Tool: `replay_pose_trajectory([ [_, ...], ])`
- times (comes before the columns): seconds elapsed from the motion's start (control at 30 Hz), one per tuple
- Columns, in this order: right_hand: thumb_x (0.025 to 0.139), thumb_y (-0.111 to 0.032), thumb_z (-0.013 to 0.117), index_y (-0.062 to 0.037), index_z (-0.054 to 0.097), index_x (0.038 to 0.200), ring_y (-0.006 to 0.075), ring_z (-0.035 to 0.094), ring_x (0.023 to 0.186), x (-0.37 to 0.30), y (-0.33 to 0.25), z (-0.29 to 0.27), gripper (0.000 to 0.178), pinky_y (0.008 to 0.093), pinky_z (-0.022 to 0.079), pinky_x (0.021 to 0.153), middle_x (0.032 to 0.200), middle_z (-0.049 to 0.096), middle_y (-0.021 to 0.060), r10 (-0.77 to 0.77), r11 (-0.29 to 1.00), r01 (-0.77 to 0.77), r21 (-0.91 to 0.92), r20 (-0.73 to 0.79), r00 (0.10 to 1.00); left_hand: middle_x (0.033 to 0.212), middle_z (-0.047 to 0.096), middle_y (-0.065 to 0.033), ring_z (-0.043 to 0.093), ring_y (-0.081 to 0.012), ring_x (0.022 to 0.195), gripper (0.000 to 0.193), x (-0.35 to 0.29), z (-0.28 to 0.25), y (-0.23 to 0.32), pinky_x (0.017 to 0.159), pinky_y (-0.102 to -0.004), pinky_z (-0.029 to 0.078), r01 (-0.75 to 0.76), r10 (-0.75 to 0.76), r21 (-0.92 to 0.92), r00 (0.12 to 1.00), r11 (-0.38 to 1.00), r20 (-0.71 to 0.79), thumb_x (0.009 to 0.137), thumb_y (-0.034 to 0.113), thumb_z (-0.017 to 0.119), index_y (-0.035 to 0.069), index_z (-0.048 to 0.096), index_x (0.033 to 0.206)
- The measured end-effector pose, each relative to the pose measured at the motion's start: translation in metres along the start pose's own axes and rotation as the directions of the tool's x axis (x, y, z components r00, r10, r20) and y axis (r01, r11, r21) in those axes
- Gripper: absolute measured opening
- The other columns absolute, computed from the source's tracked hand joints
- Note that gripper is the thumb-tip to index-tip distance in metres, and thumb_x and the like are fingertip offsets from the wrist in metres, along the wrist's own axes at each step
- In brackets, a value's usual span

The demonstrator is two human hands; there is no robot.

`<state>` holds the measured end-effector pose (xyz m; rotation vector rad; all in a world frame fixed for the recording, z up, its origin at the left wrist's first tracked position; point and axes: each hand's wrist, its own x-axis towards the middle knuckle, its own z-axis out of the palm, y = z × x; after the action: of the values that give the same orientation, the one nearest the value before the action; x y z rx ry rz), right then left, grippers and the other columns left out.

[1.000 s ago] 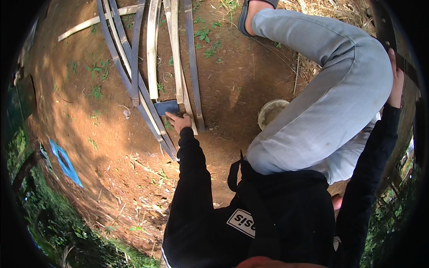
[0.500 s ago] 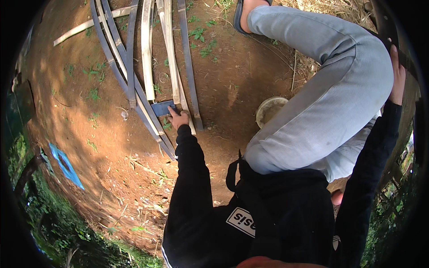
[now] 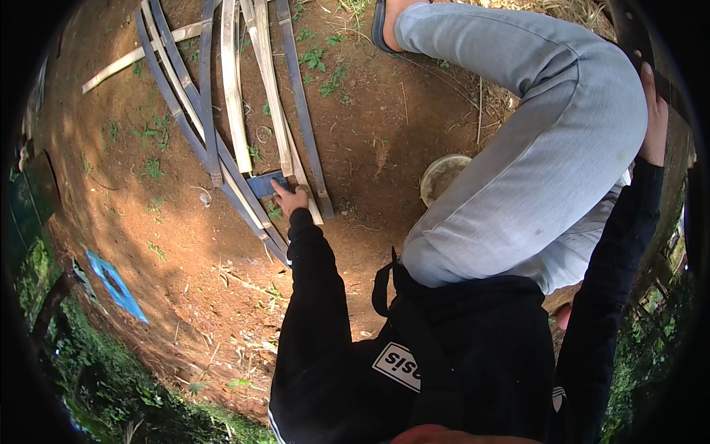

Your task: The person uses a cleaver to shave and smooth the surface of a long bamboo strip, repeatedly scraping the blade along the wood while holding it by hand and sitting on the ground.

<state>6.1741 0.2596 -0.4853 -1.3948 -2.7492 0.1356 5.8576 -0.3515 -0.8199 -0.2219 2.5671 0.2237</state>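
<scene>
At the lower ends of several long split bamboo strips [image 3: 234, 96], my left hand [image 3: 291, 199] reaches down to the ground. Its index finger stretches over a flat blue-grey rectangular piece [image 3: 262, 185], the other fingers curled at its near end; whether it is a blade cannot be told. That piece lies between a dark strip [image 3: 211, 111] and the paler ones. My right hand [image 3: 655, 122] is at the far right beside my bent knee [image 3: 621, 111], a finger stretched straight along a dark plank-like thing [image 3: 636, 37]. Part of this hand is hidden by the knee.
A round pale basin [image 3: 441, 177] stands on the soil, partly behind my leg. One light strip [image 3: 140, 55] lies crosswise at the upper left. A bright blue frame-like object [image 3: 117, 287] lies at the left, near green plants [image 3: 96, 362].
The view has shifted slightly, so the strips sit a little further left and lower. My left hand stays at the blue-grey piece; my right hand keeps its place by the knee.
</scene>
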Motion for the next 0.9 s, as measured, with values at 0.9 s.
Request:
replay_pose_trajectory([
  [0.9,0.095,-0.05,0.045,0.0024,0.064,0.095,0.016,0.057,0.058,0.002,-0.033,-0.001,0.056,0.0332,0.045,0.058,0.065,0.06,0.0102,0.227,0.922,-0.212,0.324,-0.01,0.974,0.137,0.038,-0.0308,0.046,-0.0406,0.122,0.097,-0.007,0.015,0.016,0.101,-0.0429,0.039,0.35,-0.37,-0.159,0.92,0.923,-0.125,0.076,0.019,0.067,-0.004,0.004,0.146],
])
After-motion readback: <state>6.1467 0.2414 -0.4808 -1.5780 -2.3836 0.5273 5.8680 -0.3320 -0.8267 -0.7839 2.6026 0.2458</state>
